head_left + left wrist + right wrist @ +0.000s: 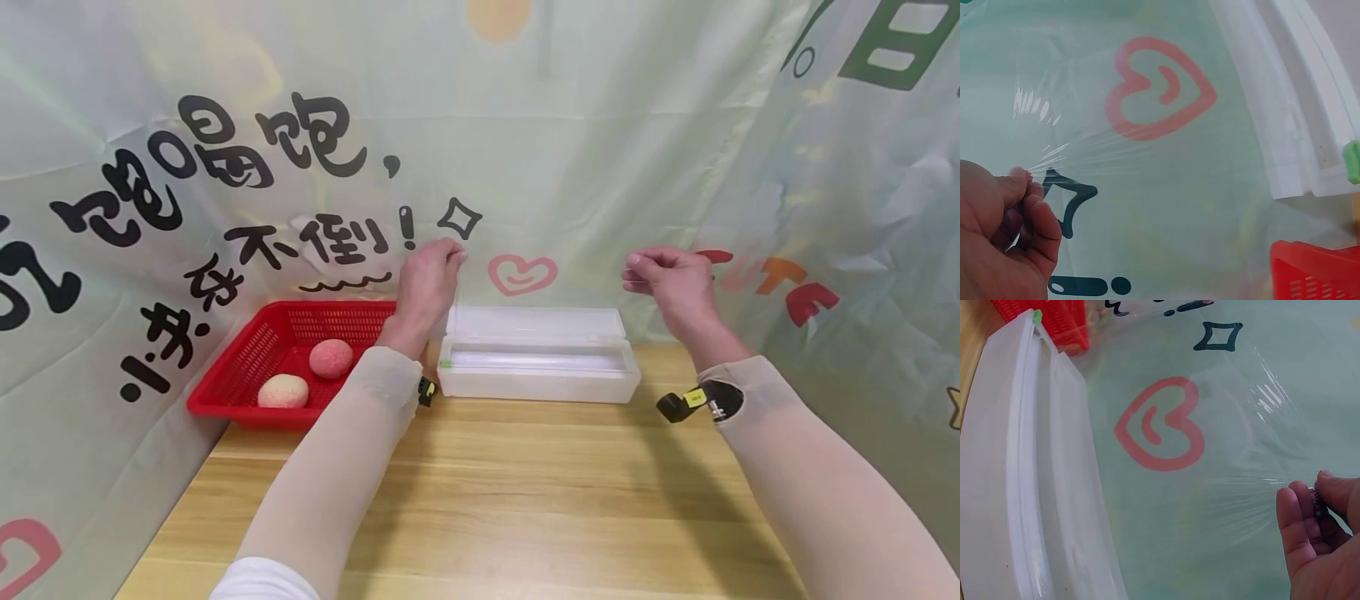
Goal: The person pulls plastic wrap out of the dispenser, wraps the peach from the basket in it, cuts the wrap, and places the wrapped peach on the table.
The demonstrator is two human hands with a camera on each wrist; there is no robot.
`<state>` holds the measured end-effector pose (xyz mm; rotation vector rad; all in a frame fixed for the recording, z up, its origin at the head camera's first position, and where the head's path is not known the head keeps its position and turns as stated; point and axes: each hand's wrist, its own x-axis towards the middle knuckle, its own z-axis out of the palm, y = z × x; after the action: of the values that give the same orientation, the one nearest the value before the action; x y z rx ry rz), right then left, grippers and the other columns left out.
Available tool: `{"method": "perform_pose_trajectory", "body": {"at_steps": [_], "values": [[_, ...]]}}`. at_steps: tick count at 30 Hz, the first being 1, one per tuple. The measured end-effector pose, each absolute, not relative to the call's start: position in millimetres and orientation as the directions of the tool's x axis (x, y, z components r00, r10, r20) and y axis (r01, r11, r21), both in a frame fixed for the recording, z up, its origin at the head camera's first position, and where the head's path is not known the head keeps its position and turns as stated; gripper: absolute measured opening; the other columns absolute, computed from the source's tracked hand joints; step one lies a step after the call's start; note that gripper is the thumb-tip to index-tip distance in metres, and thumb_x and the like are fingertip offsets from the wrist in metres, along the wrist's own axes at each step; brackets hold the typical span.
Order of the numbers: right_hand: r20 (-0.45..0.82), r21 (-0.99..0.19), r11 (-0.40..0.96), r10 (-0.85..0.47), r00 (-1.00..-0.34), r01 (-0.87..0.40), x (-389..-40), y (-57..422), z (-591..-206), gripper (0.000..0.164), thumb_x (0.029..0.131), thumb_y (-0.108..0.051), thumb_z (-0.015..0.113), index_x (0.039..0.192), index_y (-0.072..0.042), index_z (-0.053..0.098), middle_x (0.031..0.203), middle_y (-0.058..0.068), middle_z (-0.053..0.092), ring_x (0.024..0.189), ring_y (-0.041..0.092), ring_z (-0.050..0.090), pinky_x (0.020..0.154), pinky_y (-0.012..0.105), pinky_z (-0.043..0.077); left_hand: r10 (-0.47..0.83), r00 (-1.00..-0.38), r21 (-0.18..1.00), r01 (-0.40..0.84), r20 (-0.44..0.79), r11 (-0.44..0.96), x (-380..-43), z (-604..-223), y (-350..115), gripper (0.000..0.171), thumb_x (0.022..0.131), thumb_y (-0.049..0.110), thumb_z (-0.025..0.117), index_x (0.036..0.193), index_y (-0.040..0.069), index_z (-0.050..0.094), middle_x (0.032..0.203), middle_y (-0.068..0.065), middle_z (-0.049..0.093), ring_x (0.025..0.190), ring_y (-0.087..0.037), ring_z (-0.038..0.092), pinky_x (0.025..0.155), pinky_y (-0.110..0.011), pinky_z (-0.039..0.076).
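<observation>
A clear sheet of cling film (1041, 106) stretches between the two hands, visible mostly as glints and creases fanning from the fingertips. My left hand (427, 287) pinches one corner between thumb and fingers, above the left end of a white cling film dispenser (536, 388). Across from it, the right hand (675, 287) pinches another corner, up and right of the box. The dispenser's lid (536, 322) stands raised at the back. In the right wrist view, creases in the film run to the right hand's fingertips (1300, 490). Its lower edge is hard to make out.
A red plastic basket (281, 417) stands left of the dispenser, holding a pink ball-like item (331, 358) and a cream one (282, 391). A small green piece (1352, 162) sits at the dispenser's left end. Behind the wooden table (525, 500) hangs a printed cloth (600, 150).
</observation>
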<state>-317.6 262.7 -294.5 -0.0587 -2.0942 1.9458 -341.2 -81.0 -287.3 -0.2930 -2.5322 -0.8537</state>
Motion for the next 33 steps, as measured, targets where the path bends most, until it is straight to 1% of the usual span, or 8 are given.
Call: {"method": "perform_pose_trajectory", "body": {"at_steps": [3, 5, 12, 15, 19, 22, 26, 33], "values": [[0.18, -0.983, 0.068, 0.222, -0.958, -0.169, -317, 262, -291, 0.029, 0.097, -0.017, 0.077, 0.119, 0.002, 0.072, 0.081, -0.007, 0.077, 0.075, 0.009, 0.078, 0.075, 0.023, 0.063, 0.042, -0.875, 0.534, 0.332, 0.482, 0.777, -339, -284, -80, 0.022, 0.108, 0.027, 0.062, 0.121, 0.013, 0.073, 0.112, -0.007, 0.073, 0.097, -0.023, 0.064, 0.09, -0.036, 0.059], [0.188, -0.982, 0.049, 0.217, -0.958, -0.181, -317, 260, -289, 0.032, 0.097, -0.016, 0.077, 0.12, 0.005, 0.071, 0.081, -0.005, 0.077, 0.075, 0.01, 0.078, 0.075, 0.024, 0.063, 0.026, -0.873, 0.542, 0.326, 0.487, 0.775, -339, -283, -80, 0.022, 0.108, 0.027, 0.062, 0.121, 0.013, 0.073, 0.111, -0.006, 0.072, 0.096, -0.022, 0.064, 0.089, -0.036, 0.059], [0.228, -0.968, -0.051, 0.219, -0.949, -0.244, -319, 253, -281, 0.019, 0.094, -0.011, 0.079, 0.109, 0.002, 0.077, 0.084, 0.002, 0.078, 0.076, 0.013, 0.078, 0.076, 0.027, 0.064, -0.033, -0.865, 0.576, 0.305, 0.502, 0.758, -337, -279, -82, 0.024, 0.108, 0.027, 0.061, 0.123, 0.014, 0.074, 0.113, -0.006, 0.072, 0.097, -0.022, 0.063, 0.087, -0.035, 0.059], [0.238, -0.957, -0.109, 0.233, -0.943, -0.268, -318, 250, -278, 0.021, 0.092, -0.009, 0.081, 0.108, 0.004, 0.077, 0.085, 0.005, 0.078, 0.076, 0.014, 0.078, 0.076, 0.028, 0.064, -0.045, -0.857, 0.595, 0.317, 0.513, 0.739, -335, -278, -83, 0.025, 0.108, 0.028, 0.061, 0.124, 0.014, 0.073, 0.114, -0.006, 0.072, 0.097, -0.023, 0.063, 0.086, -0.036, 0.059], [0.26, -0.936, -0.174, 0.241, -0.935, -0.305, -315, 247, -275, 0.019, 0.089, -0.008, 0.083, 0.105, 0.002, 0.079, 0.087, 0.007, 0.078, 0.077, 0.016, 0.078, 0.077, 0.03, 0.065, -0.063, -0.833, 0.611, 0.35, 0.55, 0.71, -331, -275, -83, 0.024, 0.108, 0.028, 0.061, 0.121, 0.012, 0.074, 0.113, -0.008, 0.073, 0.096, -0.024, 0.063, 0.086, -0.036, 0.058], [0.284, -0.917, -0.212, 0.243, -0.928, -0.337, -312, 247, -273, 0.013, 0.09, -0.004, 0.081, 0.102, 0.001, 0.08, 0.087, 0.006, 0.078, 0.077, 0.016, 0.078, 0.078, 0.03, 0.065, -0.073, -0.81, 0.607, 0.373, 0.582, 0.702, -329, -272, -82, 0.023, 0.108, 0.028, 0.062, 0.118, 0.011, 0.075, 0.111, -0.008, 0.073, 0.094, -0.025, 0.063, 0.085, -0.037, 0.057], [0.317, -0.9, -0.227, 0.242, -0.917, -0.372, -309, 246, -269, 0.015, 0.091, -0.001, 0.079, 0.105, 0.005, 0.079, 0.087, 0.005, 0.077, 0.078, 0.015, 0.077, 0.079, 0.03, 0.065, -0.085, -0.789, 0.606, 0.393, 0.608, 0.692, -327, -267, -80, 0.024, 0.108, 0.028, 0.061, 0.115, 0.009, 0.075, 0.107, -0.009, 0.073, 0.092, -0.026, 0.063, 0.082, -0.037, 0.056], [0.326, -0.872, -0.298, 0.234, -0.916, -0.387, -308, 246, -262, 0.022, 0.085, -0.004, 0.085, 0.104, 0.005, 0.079, 0.089, 0.008, 0.077, 0.08, 0.019, 0.078, 0.082, 0.032, 0.064, -0.096, -0.77, 0.607, 0.413, 0.631, 0.679, -325, -258, -80, 0.023, 0.107, 0.026, 0.062, 0.115, 0.008, 0.075, 0.108, -0.01, 0.073, 0.091, -0.025, 0.063, 0.081, -0.036, 0.055]]}}
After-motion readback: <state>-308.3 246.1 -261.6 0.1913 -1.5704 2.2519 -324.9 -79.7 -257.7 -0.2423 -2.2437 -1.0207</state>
